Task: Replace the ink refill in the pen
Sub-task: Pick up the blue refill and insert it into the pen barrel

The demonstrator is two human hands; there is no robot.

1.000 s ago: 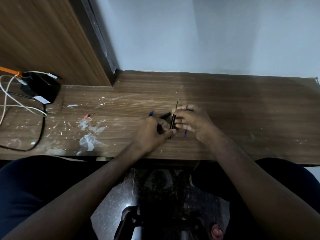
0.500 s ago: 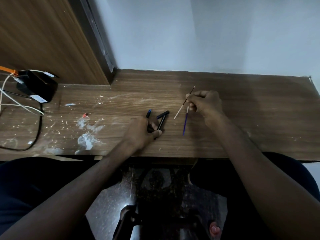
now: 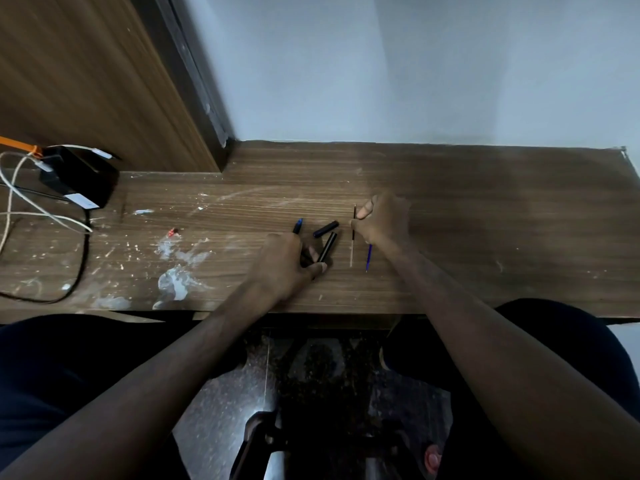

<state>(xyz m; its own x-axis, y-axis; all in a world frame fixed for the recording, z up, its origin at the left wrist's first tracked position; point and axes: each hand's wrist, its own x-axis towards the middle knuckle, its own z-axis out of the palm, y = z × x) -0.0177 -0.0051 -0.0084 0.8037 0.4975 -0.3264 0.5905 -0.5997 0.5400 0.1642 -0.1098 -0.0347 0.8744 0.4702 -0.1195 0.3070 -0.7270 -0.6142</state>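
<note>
On the wooden desk (image 3: 485, 209), my left hand (image 3: 287, 261) grips a black pen barrel (image 3: 327, 247) that lies slanted, its open end pointing away. A short black pen piece (image 3: 325, 229) lies loose just beyond it. A blue-tipped pen part (image 3: 298, 225) sticks out past my left knuckles. My right hand (image 3: 382, 221) pinches a thin refill (image 3: 353, 237) with a dark upper half and a pale lower half, nearly flat on the desk. A blue refill (image 3: 369, 256) lies on the desk under my right wrist, partly hidden.
A black adapter (image 3: 81, 176) with white and black cables (image 3: 20, 202) sits at the desk's far left. White paint blotches (image 3: 176, 275) mark the left front. A wooden panel (image 3: 86, 81) rises at back left, a pale wall behind.
My right hand pulled the thin refill out of the barrel, swung it right, and brought it down beside the blue refill. My left hand stayed on the barrel.
</note>
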